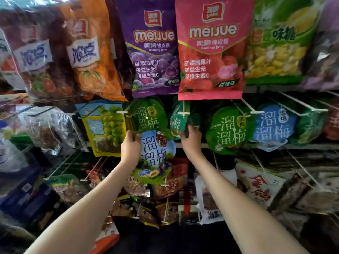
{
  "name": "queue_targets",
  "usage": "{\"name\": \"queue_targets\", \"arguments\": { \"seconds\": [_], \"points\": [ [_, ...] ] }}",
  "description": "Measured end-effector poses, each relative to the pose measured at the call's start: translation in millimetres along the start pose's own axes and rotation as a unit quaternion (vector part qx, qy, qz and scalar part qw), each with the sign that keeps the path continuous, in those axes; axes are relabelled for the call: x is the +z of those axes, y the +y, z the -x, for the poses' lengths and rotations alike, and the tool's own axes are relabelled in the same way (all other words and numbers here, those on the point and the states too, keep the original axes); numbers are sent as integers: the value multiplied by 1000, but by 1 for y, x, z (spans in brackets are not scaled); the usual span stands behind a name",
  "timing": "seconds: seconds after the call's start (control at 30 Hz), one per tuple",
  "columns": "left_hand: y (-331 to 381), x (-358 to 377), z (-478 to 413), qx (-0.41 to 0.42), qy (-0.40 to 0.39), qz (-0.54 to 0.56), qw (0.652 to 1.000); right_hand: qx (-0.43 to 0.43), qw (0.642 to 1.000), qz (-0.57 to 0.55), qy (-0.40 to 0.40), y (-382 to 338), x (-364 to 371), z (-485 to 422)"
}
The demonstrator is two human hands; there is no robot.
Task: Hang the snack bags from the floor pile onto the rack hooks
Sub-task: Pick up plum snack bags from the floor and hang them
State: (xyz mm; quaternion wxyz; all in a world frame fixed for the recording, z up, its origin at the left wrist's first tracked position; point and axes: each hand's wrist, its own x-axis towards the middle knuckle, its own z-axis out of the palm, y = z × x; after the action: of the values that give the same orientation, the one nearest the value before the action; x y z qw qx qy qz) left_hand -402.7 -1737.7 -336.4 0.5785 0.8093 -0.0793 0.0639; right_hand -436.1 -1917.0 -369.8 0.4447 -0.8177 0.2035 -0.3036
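My left hand [130, 146] grips the upper left edge of a round blue and green plum bag [156, 156], held upright in front of the rack. My right hand [190, 137] is closed on the lower edge of a green plum bag [178, 120] that hangs on a white hook [183, 113] in the middle row. Another green plum bag [148, 114] hangs just left of it, behind the held bag. The floor pile is out of view.
Large gummy bags, purple [152, 52] and pink [211, 52], hang above. More plum bags [229, 131] [273, 125] hang to the right on long wire hooks [247, 109]. A grape bag [106, 129] hangs to the left. Nut and snack packs [260, 186] fill the lower rows.
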Motion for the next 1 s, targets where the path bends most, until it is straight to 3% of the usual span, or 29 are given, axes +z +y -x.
{"name": "queue_targets", "arguments": {
  "seconds": [0.13,0.57,0.73,0.87,1.0],
  "points": [
    [7,0,-4,9,5,-11,1000,-33,999,25,-2,-3,7,8],
    [26,12,4,21,-61,-81,995,73,964,-13,-255,-18,-30,15],
    [30,19,18,-12,-108,-77,991,69,972,-70,-214,-16,-56,49],
    [44,37,28,-27,-150,-88,984,130,965,-61,-219,5,-93,52],
    [65,52,36,-36,-163,-83,982,158,973,-59,-158,4,-125,38]
  ]
}}
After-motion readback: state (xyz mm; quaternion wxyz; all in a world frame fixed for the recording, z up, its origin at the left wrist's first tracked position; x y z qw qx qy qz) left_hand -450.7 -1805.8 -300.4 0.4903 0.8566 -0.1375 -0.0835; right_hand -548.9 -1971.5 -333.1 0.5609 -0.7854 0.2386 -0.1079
